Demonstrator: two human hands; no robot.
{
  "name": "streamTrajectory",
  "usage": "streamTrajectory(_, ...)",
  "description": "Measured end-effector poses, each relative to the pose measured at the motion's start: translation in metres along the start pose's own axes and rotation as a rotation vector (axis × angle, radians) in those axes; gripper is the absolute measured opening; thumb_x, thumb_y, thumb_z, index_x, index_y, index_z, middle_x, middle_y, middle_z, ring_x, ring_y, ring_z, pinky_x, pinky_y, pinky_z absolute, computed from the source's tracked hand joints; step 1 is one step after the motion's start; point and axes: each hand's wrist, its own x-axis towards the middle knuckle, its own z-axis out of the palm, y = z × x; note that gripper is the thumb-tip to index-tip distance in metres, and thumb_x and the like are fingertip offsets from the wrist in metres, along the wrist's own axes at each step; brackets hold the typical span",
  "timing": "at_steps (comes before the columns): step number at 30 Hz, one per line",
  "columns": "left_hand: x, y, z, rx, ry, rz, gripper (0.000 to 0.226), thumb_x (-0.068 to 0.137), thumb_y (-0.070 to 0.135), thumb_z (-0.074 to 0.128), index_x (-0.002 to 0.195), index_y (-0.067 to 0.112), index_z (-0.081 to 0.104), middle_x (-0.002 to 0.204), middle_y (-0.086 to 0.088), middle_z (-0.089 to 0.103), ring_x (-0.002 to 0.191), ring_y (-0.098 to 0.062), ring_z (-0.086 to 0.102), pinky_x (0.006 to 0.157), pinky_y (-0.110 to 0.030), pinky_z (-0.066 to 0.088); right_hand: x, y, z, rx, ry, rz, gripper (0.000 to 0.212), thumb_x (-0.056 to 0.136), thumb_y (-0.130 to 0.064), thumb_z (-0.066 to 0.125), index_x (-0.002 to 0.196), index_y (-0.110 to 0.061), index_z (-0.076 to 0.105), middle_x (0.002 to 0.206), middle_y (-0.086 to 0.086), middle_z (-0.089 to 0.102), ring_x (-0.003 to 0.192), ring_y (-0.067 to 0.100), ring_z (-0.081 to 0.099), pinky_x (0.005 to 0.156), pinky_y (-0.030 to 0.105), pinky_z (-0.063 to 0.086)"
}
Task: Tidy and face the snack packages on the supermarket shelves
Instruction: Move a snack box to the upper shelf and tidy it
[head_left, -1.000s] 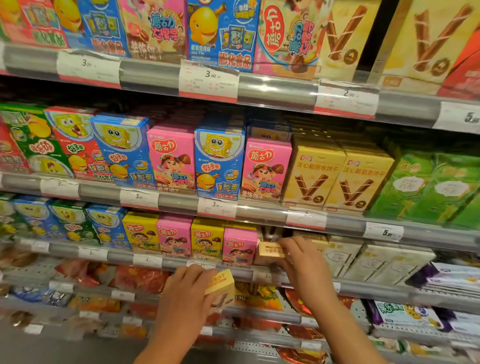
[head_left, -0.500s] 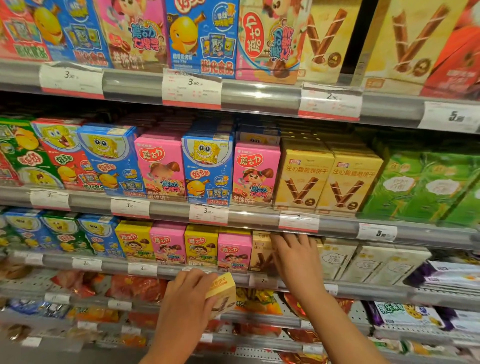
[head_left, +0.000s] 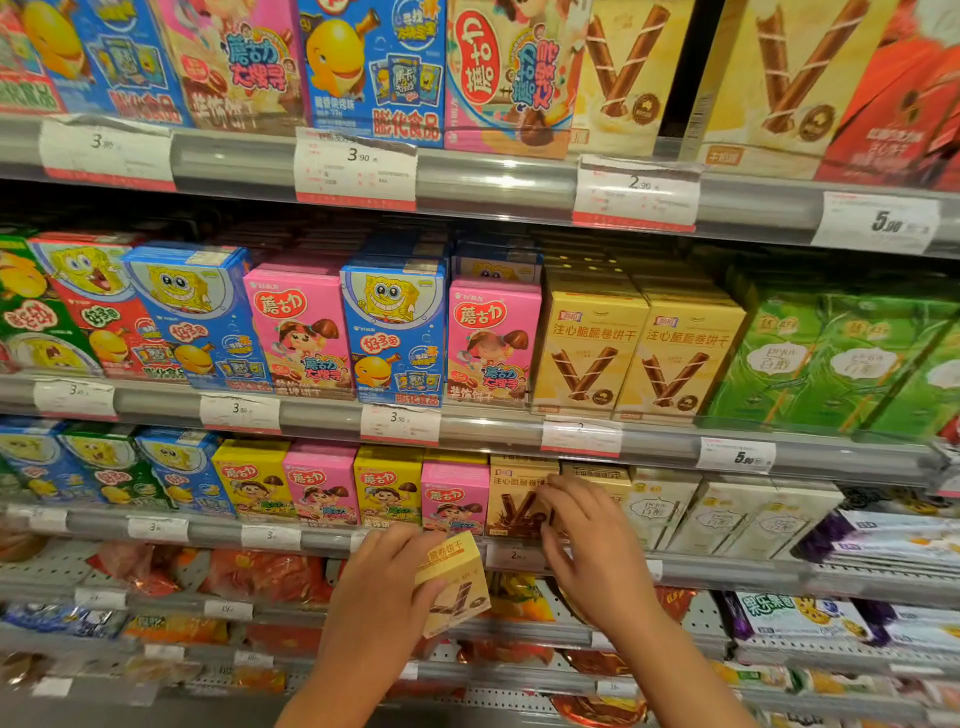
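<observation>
Lower centre, the left hand (head_left: 387, 587) grips a small yellow box (head_left: 454, 584) (tilted). The right hand (head_left: 592, 545) touches a brown-fronted box (head_left: 514, 499) on the shelf.

Two bare forearms, sleeveless, left hand (head_left: 382, 587) and right hand (head_left: 592, 551) ungloved.

Price tags (head_left: 356, 169) read 3.90, 2.90 (head_left: 638, 193), 5.00 (head_left: 878, 223); small pink boxes (head_left: 493, 347) seemingly read 蘑古力.

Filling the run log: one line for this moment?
left hand: holds small yellow box | right hand: fingers on brown wafer box | shelf: third from top
</observation>
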Motion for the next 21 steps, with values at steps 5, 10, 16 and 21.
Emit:
streamTrajectory(5,0.005,0.014,0.001,-0.034,-0.036,0.049,0.045,0.088,0.043,0.068,0.132,0.047,0.055,0.115,0.035,0.04,0.109,0.007,0.036,0.087,-0.015,0.033,-0.037,-0.009,-0.002,0.284,-0.091,0.12,0.042,0.094,-0.046,0.063,0.135,-0.04,0.055,0.133,-0.024,0.057,0.121,-0.007,0.052,0.101,0.023,0.049)
streamTrajectory(10,0.003,0.032,0.014,-0.083,-0.212,0.213,0.048,0.089,0.044,0.067,0.134,0.048,0.053,0.122,0.038,0.039,0.12,0.009,0.034,0.096,-0.009,0.026,-0.07,-0.01,0.011,0.552,-0.236,0.228,0.08,0.082,-0.064,0.071,0.151,-0.049,0.032,0.143,-0.032,0.047,0.132,-0.009,0.044,0.105,0.015,0.039)
streamTrajectory(16,0.006,0.055,0.025,-0.122,-0.263,0.292,0.04,0.093,0.047,0.061,0.133,0.045,0.056,0.122,0.034,0.049,0.118,0.009,0.039,0.1,-0.015,0.03,-0.089,0.007,0.001,0.54,-0.202,0.287,0.045,0.083,-0.04,0.079,0.124,-0.041,0.061,0.115,-0.024,0.066,0.107,-0.004,0.061,0.084,0.014,0.049)
streamTrajectory(21,0.053,0.059,0.026,0.07,-0.036,0.331,0.036,0.098,0.033,0.058,0.133,0.026,0.061,0.133,0.01,0.059,0.126,-0.013,0.05,0.107,-0.029,0.039,-0.105,0.035,-0.013,0.427,-0.165,0.369,0.044,0.083,-0.037,0.08,0.122,-0.04,0.06,0.111,-0.027,0.066,0.104,-0.008,0.06,0.088,0.016,0.05)
